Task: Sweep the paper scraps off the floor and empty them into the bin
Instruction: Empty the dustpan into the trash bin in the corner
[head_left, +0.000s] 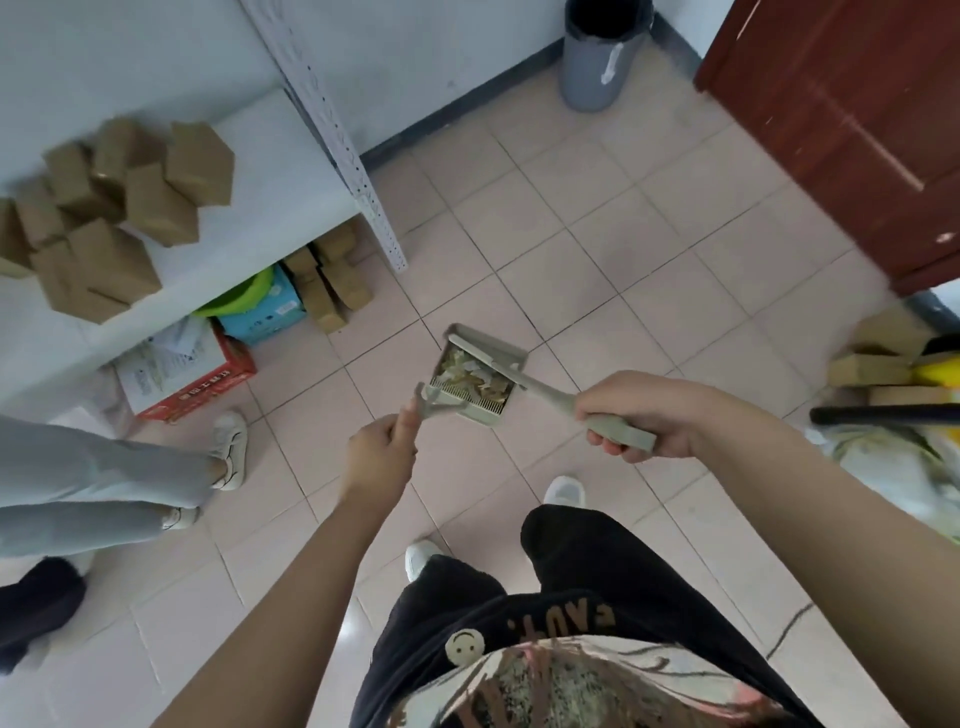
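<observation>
Paper scraps (475, 376) lie in the dustpan (511, 358) mid-frame; our left hand (382, 457) grips its handle, our right hand (639, 415) the brush (550, 395) (fingers curled round both). The bin (597, 67) stands well apart, top centre-right.

The black trousers (571, 577) carried pale letters (597, 617) across one thigh, tilted and partly bent into a fold of the cloth. They looked like "FAU", and the letters after that were not clear enough to read. Just beside them sat a round, pale yellow smiley-face patch (464, 646). Under the shelf (291, 171), the red and white carton (208, 397) bore a row of white Chinese characters (205, 385) along its red side band, too blurred to read. A white printed sheet (166, 353) on its top was too small to read. The blue box (270, 314) beside it showed small dark print, likewise illegible. The marks on the shirt (571, 686) could not be read as letters.
</observation>
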